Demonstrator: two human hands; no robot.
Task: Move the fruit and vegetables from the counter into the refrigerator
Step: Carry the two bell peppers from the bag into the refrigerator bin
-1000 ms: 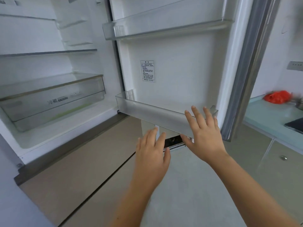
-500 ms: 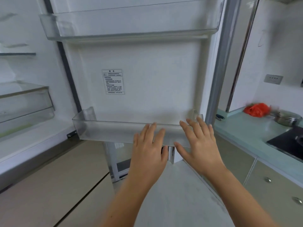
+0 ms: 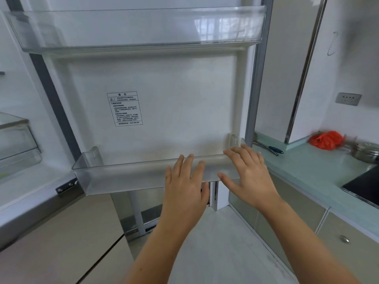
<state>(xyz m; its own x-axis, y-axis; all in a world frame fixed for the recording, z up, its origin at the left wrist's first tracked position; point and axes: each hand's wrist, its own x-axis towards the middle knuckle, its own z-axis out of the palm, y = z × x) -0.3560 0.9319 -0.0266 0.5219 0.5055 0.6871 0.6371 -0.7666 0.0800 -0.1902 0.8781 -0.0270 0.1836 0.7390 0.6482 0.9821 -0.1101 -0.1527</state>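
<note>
Two spread, empty hands, left hand [image 3: 184,185] and right hand [image 3: 250,177], are hovering before the refrigerator door [image 3: 174,99], while a red bag [image 3: 326,140], perhaps produce, is lying on the table [image 3: 307,167] right of it, likely soft, light, best gripped at its top.

Two hands [image 3: 184,187] [image 3: 250,177], two door bins [image 3: 123,31] [image 3: 123,177], one warning label [image 3: 124,108], one red bag [image 3: 326,140], one steel pot [image 3: 367,151]

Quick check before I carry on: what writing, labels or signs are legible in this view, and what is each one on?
Sticker on the inside of the refrigerator door: heading looks like "警告", with a warning triangle sign below it at the left.
Same sticker, body lines: too small and blurred to read.
Lower door bin, wall socket, red bag: no text visible.
</note>
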